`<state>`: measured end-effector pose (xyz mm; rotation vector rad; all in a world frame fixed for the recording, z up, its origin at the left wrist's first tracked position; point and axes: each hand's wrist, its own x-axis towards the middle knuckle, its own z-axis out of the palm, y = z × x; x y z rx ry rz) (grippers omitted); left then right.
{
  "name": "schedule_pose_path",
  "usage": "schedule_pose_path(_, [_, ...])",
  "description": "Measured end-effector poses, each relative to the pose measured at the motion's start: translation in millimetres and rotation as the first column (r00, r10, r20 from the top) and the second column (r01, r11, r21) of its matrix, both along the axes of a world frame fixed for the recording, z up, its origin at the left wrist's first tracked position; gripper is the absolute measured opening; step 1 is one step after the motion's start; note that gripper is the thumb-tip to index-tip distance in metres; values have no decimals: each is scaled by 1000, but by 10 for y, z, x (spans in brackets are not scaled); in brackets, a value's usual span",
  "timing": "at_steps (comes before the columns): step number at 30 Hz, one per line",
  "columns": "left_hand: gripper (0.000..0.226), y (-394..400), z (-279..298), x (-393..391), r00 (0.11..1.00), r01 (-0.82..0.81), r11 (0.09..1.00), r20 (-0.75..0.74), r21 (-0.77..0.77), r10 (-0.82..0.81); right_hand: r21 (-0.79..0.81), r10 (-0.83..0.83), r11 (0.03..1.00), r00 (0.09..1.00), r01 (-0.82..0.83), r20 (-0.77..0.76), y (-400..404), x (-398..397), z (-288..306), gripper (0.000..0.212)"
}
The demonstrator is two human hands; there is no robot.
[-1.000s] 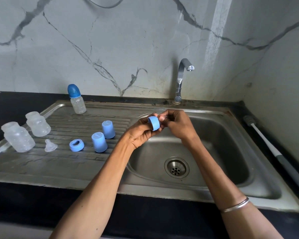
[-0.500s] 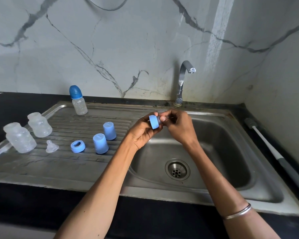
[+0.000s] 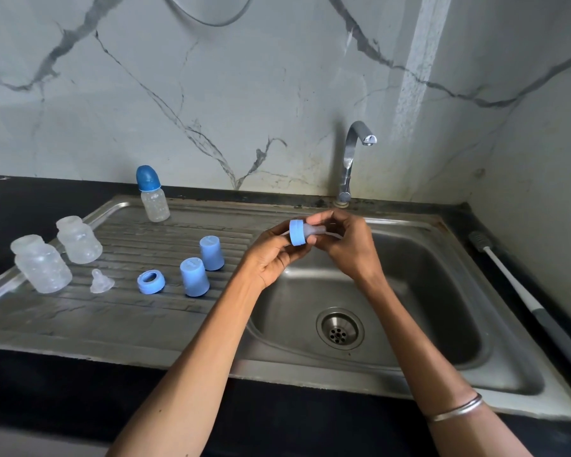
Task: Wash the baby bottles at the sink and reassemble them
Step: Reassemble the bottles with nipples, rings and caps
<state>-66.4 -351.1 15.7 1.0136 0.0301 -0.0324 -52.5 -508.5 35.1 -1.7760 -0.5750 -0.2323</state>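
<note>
Since the earlier frame, a clear teat (image 3: 313, 231) has been drawn out through the blue ring (image 3: 297, 232) and is now showing on the ring's right side. The ring is being gripped by the curled fingers of the left hand (image 3: 272, 258), and the teat's tip is being pinched by the right hand (image 3: 350, 247); both are being held above the left edge of the sink (image 3: 475, 324) basin. A bangle (image 3: 455, 411) is being worn on the right wrist, at 5 o'clock from the hands.

On the drainboard (image 3: 80, 324), at 9 o'clock from the hands, two blue caps (image 3: 194, 277) are being left mouth-down, just beside each other. A second ring (image 3: 151, 282) is lying at 9 o'clock from the nearer cap, with a loose teat (image 3: 101, 281) farther left, then two open clear bottles (image 3: 41, 263) standing close together. Farther back, at 10 o'clock from the hands, a capped bottle (image 3: 153, 194) is standing upright. The tap (image 3: 353, 159) is rising at 12 o'clock. A brush (image 3: 521, 291) is lying on the counter at 3 o'clock.
</note>
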Motion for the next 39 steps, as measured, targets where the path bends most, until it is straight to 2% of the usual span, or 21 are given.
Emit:
schedule_pose_path(3, [36, 7, -23, 12, 999, -53, 995, 3, 84, 53, 5, 23, 1000, 1000, -23, -13, 28, 3, -5, 21])
schedule_pose_path(7, [39, -27, -1, -8, 998, -51, 997, 29, 52, 50, -23, -50, 999, 998, 49, -44, 17, 19, -36, 21])
schedule_pose_path(12, [50, -19, -12, 16, 998, -52, 995, 41, 89, 49, -8, -33, 999, 997, 33, -71, -11, 36, -58, 17])
schedule_pose_path(20, [30, -8, 15, 22, 997, -40, 999, 61, 10, 40, 142, 25, 990, 993, -8, -115, 59, 35, -123, 12])
schedule_pose_path(26, [31, -51, -6, -23, 986, -158, 982, 69, 102, 151, 119, 84, 991, 983, -65, -166, 53, 57, -164, 24])
schedule_pose_path(30, [33, -103, 23, -73, 966, -246, 947, 130, 207, 222, 73, 41, 997, 996, -35, -85, 137, -21, -140, 34])
schedule_pose_path(33, [36, -82, 64, -178, 968, -224, 917, 185, 330, 170, 111, 27, 994, 993, -15, -111, 144, -48, -107, 37])
schedule_pose_path(36, [38, 138, 115, -246, 952, -281, 807, 257, 519, 166, 83, 46, 996, 990, -35, -132, 237, -54, -62, 40])
schedule_pose_path(39, [38, 536, 270, -350, 899, -431, 704, 336, 564, 280, 57, 89, 995, 991, -84, -95, 483, -111, 21, 41])
